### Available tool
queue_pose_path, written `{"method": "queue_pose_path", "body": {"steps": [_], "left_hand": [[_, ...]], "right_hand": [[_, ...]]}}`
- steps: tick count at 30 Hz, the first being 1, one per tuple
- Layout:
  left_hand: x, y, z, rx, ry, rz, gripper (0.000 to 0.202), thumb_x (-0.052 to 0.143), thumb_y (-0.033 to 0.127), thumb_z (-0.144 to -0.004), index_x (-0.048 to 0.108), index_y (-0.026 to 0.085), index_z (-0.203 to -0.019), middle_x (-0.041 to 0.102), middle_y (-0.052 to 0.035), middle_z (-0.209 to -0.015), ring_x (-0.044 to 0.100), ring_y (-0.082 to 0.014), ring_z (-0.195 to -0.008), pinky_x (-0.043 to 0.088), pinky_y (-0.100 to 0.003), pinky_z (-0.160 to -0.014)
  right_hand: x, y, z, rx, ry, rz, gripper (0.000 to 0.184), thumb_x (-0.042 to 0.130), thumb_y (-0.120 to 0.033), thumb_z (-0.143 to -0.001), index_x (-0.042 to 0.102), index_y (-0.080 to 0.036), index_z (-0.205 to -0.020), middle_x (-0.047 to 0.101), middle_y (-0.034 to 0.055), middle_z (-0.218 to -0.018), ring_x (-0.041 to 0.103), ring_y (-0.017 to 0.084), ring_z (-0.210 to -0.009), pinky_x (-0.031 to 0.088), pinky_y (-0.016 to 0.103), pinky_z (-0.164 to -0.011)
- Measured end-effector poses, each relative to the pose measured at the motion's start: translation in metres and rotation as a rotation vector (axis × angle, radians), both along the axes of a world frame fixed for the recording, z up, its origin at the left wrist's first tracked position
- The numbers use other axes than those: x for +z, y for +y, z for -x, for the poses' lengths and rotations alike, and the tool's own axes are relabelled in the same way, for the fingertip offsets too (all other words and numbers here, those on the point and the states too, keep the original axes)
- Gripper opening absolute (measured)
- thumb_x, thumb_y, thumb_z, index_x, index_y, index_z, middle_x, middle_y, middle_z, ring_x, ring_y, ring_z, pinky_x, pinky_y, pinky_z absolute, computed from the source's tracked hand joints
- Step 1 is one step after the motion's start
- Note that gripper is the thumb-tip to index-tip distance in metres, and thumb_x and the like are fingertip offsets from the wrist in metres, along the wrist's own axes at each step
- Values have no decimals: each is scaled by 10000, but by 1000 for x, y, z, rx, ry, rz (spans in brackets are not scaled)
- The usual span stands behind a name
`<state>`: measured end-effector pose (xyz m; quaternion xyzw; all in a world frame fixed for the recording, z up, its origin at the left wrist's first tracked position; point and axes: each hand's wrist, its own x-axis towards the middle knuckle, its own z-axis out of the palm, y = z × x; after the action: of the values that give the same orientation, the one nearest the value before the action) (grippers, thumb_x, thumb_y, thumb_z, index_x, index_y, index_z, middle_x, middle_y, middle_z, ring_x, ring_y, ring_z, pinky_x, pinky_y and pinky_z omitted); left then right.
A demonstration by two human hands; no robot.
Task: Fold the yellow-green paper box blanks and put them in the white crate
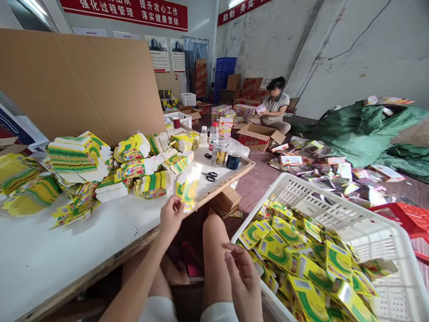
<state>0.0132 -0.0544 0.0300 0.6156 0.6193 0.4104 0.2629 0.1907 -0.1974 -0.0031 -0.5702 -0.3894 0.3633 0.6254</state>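
Observation:
My left hand [171, 218] pinches a flat yellow and green carton [189, 190] by its lower end, just above the table edge. Motion blurs the carton's printed face. Over my lap, beside the white crate, my right hand [244, 278] has its fingers slightly curled and apart, with nothing in them. The white plastic crate [390, 230] at my right holds a heap of yellow and green cartons [313, 273]. On the table [90, 257], stacks of flattened cartons [75, 154] lie left of my left hand.
Black scissors [210, 176], a dark mug [233, 160], a clear jar [219, 153] and bottles stand or lie at the table's right end. A large cardboard sheet [83, 85] rises behind the stacks. Across the floor, a seated person [277, 105] handles a small box near an open carton [259, 136].

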Motion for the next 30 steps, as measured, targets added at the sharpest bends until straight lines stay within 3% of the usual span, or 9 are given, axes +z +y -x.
{"method": "queue_pose_path", "body": {"steps": [3, 5, 7, 11, 14, 17, 20, 24, 30], "left_hand": [[10, -63, -12, -235, -66, 9, 112, 631, 301, -872, 644, 206, -814, 686, -15, -785, 637, -184, -736, 506, -261, -700], [10, -95, -15, -367, -161, 65, 126, 599, 283, -896, 627, 204, -801, 673, -13, -769, 614, -172, -715, 487, -245, -670], [6, -114, -13, -416, -263, 143, 140, 591, 281, -909, 614, 195, -801, 649, -13, -756, 581, -165, -703, 462, -240, -651], [-2, -123, -9, -561, -562, 363, 249, 680, 424, -871, 668, 181, -925, 661, -36, -820, 593, -178, -762, 468, -271, -717], [-1, -123, -13, -722, -848, 468, 502, 691, 552, -836, 666, 197, -1190, 701, -88, -1003, 639, -229, -928, 471, -344, -873], [1, -126, -19, -781, -962, 499, 615, 725, 581, -794, 664, 181, -1258, 718, -108, -1017, 650, -267, -1001, 453, -373, -925], [0, -129, -23, -798, -1023, 528, 660, 741, 611, -759, 687, 163, -1240, 726, -118, -979, 664, -275, -979, 468, -370, -898], [-5, -132, -23, -673, -1065, 551, 525, 751, 570, -775, 748, 168, -1113, 738, -91, -867, 689, -241, -864, 496, -336, -819], [-17, -127, -19, -349, -1094, 527, 465, 799, 550, -729, 752, 150, -961, 758, -79, -811, 708, -236, -788, 531, -311, -733]], "right_hand": [[16, 8, 6, -4, -295, -151, 388, 670, -373, -879, 632, -287, -1255, 627, 110, -1296, 597, 290, -1039, 477, 430, -864], [19, 12, 9, 75, -400, -189, 450, 637, -326, -902, 558, -294, -1344, 634, 107, -1239, 594, 286, -1032, 468, 450, -897], [18, 14, 12, 136, -452, -191, 412, 598, -297, -928, 536, -267, -1335, 648, 78, -1033, 605, 245, -870, 490, 419, -832], [11, 10, 22, 128, -292, -171, 224, 587, -324, -951, 530, -254, -1156, 554, -5, -810, 539, 165, -643, 489, 289, -616], [10, 4, 34, 153, -108, -182, 180, 579, -368, -962, 524, -262, -1097, 576, 4, -837, 583, 162, -684, 506, 261, -615], [15, 0, 38, 176, -55, -197, 159, 583, -372, -962, 534, -263, -1068, 587, 1, -816, 594, 157, -684, 513, 250, -623], [24, -1, 35, 191, -75, -217, 125, 586, -354, -960, 545, -263, -1035, 576, -5, -801, 594, 154, -683, 520, 243, -621], [26, -4, 32, 230, -89, -182, 105, 607, -345, -945, 569, -252, -971, 586, 1, -773, 603, 160, -658, 520, 243, -589], [12, -9, 34, 81, -135, -137, 401, 598, -403, -940, 522, -235, -1296, 629, 48, -907, 592, 178, -670, 522, 279, -598]]}}
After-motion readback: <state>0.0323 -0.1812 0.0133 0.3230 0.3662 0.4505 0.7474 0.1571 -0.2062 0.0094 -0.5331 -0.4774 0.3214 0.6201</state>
